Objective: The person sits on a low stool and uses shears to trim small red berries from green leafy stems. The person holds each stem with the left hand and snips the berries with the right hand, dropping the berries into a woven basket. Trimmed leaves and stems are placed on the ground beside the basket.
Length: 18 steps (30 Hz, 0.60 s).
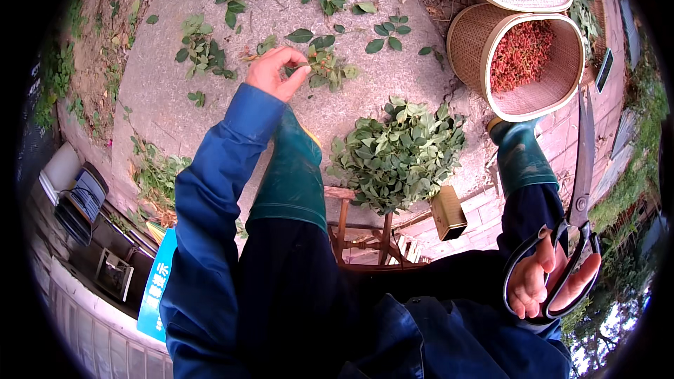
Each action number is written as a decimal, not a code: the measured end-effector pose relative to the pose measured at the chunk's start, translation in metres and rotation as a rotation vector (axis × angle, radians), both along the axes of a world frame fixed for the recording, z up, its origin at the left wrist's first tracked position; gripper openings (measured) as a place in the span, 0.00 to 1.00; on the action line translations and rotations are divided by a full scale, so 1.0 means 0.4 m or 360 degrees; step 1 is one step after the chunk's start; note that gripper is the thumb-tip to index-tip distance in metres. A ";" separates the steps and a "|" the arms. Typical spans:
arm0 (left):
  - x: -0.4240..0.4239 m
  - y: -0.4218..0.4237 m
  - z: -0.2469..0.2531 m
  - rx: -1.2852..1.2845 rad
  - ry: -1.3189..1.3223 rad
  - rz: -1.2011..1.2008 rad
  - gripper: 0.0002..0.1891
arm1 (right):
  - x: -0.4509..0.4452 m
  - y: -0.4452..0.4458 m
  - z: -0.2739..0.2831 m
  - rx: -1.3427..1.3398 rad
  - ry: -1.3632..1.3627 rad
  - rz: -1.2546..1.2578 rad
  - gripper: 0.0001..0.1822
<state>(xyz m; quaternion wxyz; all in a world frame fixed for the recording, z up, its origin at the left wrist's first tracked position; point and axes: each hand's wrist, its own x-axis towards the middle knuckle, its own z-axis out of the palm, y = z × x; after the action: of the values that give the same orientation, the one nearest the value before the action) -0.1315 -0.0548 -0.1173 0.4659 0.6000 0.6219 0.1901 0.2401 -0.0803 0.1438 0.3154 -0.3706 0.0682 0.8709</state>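
My left hand (278,72) reaches over the concrete slab, thumb and fingertips pinched on a leafy sprig (327,66). Small orange-red bits show among the sprig's leaves, and its stem is partly hidden by the fingers. On the far right my right hand (542,276) has its fingers through the black handles of long scissors (582,189). Their blades point away from me and look nearly closed. A woven lidded basket (466,47) lies tilted towards me beyond my right boot, with a heap of small red berries on stalks (521,55) inside.
A pile of leafy cuttings (403,152) lies between my green rubber boots (289,173), beside a tin box (448,213) and a wooden stool frame (342,221). Scattered sprigs (202,50) lie on the slab (158,95). A phone-like object (604,70) is beyond the basket; a blue sign (158,289) stands left.
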 end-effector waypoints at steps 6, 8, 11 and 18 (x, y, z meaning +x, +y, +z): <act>-0.005 0.032 0.139 -0.0649 -0.1106 0.0711 0.07 | -0.022 -0.006 0.010 -0.0019 -0.0045 0.0144 0.42; 0.043 0.028 0.207 -0.0509 -0.1160 0.0689 0.07 | -0.031 -0.006 0.019 -0.0046 -0.0167 0.0195 0.43; 0.054 0.032 0.229 -0.0479 -0.1210 0.0830 0.07 | -0.033 -0.001 0.027 -0.0049 -0.0217 0.0475 0.44; 0.119 0.087 0.270 -0.0672 -0.1748 0.0812 0.12 | -0.024 -0.008 0.013 0.0038 -0.0050 0.0831 0.55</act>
<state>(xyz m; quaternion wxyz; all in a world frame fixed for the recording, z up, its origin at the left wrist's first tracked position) -0.0841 -0.0200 -0.0094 0.7648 0.1438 0.4399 0.4481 0.2304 -0.0835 0.1492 0.0854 -0.3854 -0.0450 0.9177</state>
